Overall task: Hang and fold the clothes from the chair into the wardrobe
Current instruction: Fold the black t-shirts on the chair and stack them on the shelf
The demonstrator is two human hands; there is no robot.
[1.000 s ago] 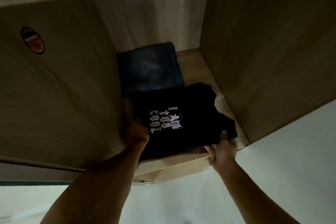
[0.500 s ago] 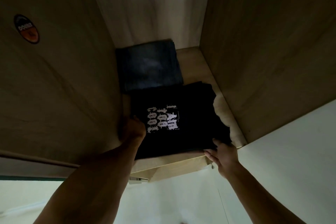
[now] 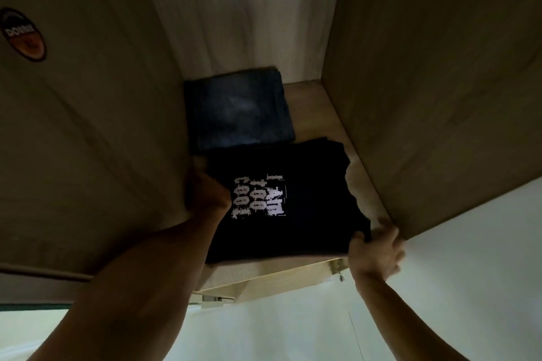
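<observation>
A folded black T-shirt (image 3: 308,228) with a white print lies on the wooden wardrobe shelf (image 3: 311,114), near its front edge. Behind it, against the back wall, rests a folded pair of dark blue jeans (image 3: 240,111). My left hand (image 3: 206,196) is curled at the T-shirt's left edge, pressed between it and the left wardrobe wall. My right hand (image 3: 377,249) pinches the T-shirt's front right corner, right by the shelf's front edge. The fingertips of both hands are partly hidden by fabric and shadow.
The compartment is narrow, closed in by the left wardrobe wall (image 3: 88,141) bearing a round sticker (image 3: 23,35) and the right wall (image 3: 425,97). A strip of bare shelf shows to the right of the clothes. Below the shelf is a pale floor (image 3: 293,331).
The T-shirt has slid a little deeper onto the shelf. My right hand moved from under the front edge to the front right corner; my left hand stayed at the left edge.
</observation>
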